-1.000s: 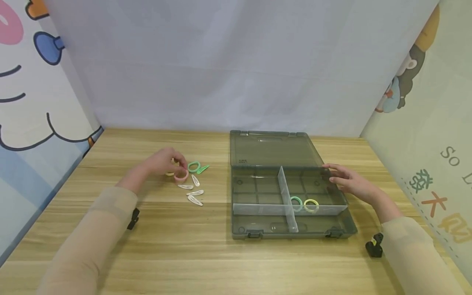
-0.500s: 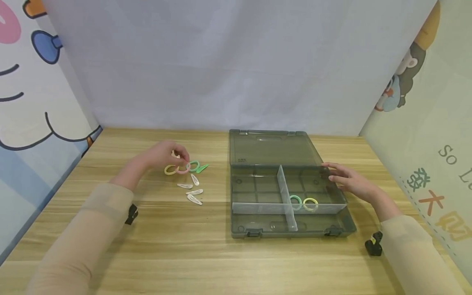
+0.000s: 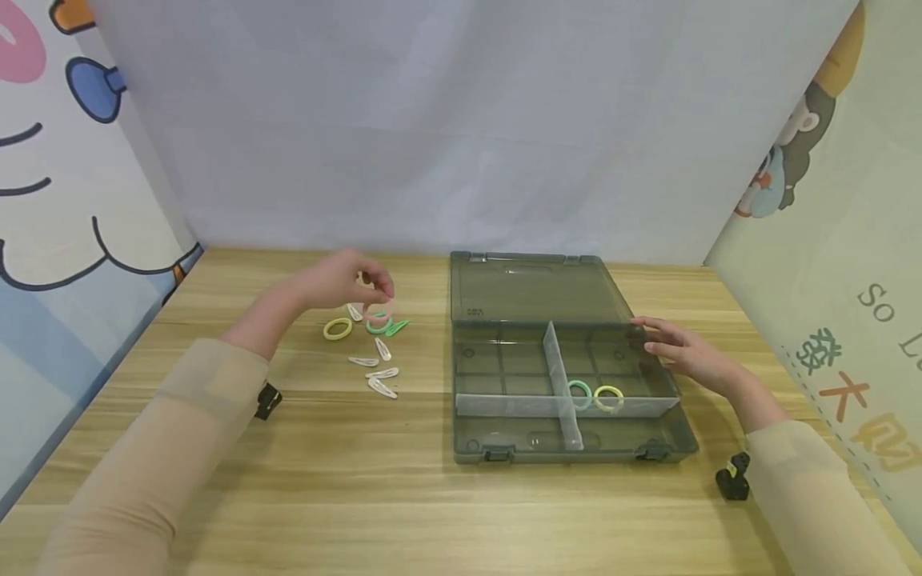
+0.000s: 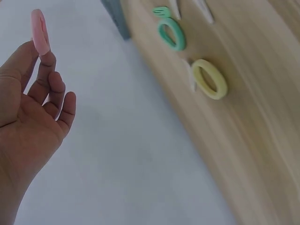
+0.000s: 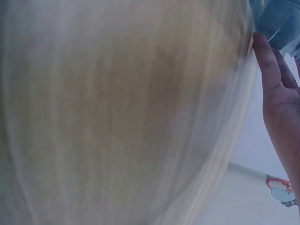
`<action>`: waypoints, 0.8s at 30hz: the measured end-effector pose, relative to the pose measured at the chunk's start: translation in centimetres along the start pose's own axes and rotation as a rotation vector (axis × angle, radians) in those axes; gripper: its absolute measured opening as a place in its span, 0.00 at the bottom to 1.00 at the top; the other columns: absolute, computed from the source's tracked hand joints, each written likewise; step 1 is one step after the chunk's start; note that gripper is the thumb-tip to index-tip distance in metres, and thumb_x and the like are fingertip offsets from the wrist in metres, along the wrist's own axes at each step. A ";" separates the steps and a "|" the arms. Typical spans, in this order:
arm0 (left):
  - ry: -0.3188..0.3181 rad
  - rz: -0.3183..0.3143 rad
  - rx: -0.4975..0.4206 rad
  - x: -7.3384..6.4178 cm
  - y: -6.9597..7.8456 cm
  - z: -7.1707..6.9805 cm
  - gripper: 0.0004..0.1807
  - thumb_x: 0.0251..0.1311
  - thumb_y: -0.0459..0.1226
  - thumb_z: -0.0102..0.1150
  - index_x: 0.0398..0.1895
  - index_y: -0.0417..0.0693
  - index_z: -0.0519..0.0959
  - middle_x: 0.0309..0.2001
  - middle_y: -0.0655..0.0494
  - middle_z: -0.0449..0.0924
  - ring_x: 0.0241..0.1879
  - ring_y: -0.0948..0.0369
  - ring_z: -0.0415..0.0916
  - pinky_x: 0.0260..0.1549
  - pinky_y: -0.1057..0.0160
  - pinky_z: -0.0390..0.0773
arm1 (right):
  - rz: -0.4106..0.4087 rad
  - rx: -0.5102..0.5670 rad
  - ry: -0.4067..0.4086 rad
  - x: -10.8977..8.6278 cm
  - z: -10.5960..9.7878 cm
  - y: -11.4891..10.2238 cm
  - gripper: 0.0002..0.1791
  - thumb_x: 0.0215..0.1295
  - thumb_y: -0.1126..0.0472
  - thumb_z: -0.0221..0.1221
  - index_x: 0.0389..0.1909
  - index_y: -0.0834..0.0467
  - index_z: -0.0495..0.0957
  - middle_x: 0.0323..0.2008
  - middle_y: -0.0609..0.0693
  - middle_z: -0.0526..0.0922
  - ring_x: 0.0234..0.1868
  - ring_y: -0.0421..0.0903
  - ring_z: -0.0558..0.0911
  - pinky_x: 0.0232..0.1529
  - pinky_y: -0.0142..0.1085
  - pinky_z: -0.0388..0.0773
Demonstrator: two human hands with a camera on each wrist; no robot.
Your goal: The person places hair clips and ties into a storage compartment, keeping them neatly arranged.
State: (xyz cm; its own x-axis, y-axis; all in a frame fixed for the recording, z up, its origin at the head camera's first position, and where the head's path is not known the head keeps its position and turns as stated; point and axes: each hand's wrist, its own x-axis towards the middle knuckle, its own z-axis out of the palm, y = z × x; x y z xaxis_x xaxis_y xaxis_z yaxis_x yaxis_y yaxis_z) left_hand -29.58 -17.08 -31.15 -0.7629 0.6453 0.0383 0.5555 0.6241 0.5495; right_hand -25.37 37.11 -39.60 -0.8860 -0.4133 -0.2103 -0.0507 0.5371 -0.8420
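My left hand (image 3: 344, 280) pinches a pink hair tie (image 4: 40, 35) between thumb and fingertips, raised over the table. Below it in the head view lie a green hair tie (image 3: 378, 332) and a green snap hair clip (image 3: 398, 328). A yellow hair tie (image 3: 337, 338) lies to their left, with several white snap hair clips (image 3: 382, 350) nearby. At the right side of an open grey divided box (image 3: 569, 458), my right hand (image 3: 687, 358) touches the rim with fairly straight fingers. One green tie (image 3: 579, 385) and one yellow tie (image 3: 609, 390) are inside, in the back right compartment.
The box's see-through lid (image 3: 533, 292) lies folded back behind it. Two pale dividers (image 3: 504, 407) cross the box. A white cloth wall (image 3: 403, 160) stands behind the wooden table (image 3: 360, 496), with printed panels at both sides.
My left hand has lifted the pink hair tie from beside the yellow one and moved it up and to the right. The right hand stays at the box.
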 end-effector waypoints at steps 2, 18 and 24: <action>-0.006 -0.014 0.003 0.3 0.6 -0.2 0.02 0.61 0.36 0.60 0.32 0.50 0.82 0.34 0.59 0.81 0.40 0.58 0.72 0.45 0.56 0.70 | 0.000 0.001 0.000 0.0 0.0 -0.1 0.32 0.73 0.51 0.47 0.73 0.54 0.49 0.73 0.64 0.41 0.69 0.71 0.49 0.59 0.69 0.50; -0.023 0.058 0.016 3.0 5.6 -1.7 0.03 0.60 0.37 0.61 0.34 0.50 0.83 0.31 0.56 0.80 0.36 0.59 0.71 0.35 0.61 0.71 | 0.003 0.008 0.002 -0.3 0.2 -0.3 0.32 0.73 0.52 0.48 0.73 0.54 0.49 0.74 0.62 0.40 0.70 0.70 0.47 0.59 0.70 0.49; -0.042 0.114 0.029 4.1 7.4 -1.5 0.05 0.61 0.38 0.60 0.36 0.51 0.84 0.29 0.56 0.81 0.33 0.59 0.70 0.32 0.63 0.69 | 0.000 0.009 0.001 -0.4 0.3 -0.3 0.32 0.73 0.52 0.48 0.73 0.54 0.49 0.74 0.62 0.40 0.70 0.70 0.46 0.59 0.70 0.49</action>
State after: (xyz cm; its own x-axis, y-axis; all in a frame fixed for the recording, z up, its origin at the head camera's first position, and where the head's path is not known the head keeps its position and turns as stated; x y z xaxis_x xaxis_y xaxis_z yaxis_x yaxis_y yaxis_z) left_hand -29.11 -10.49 -25.66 -0.6798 0.7306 0.0640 0.6481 0.5575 0.5189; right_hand -24.85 36.91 -39.38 -0.8863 -0.4129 -0.2098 -0.0467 0.5303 -0.8465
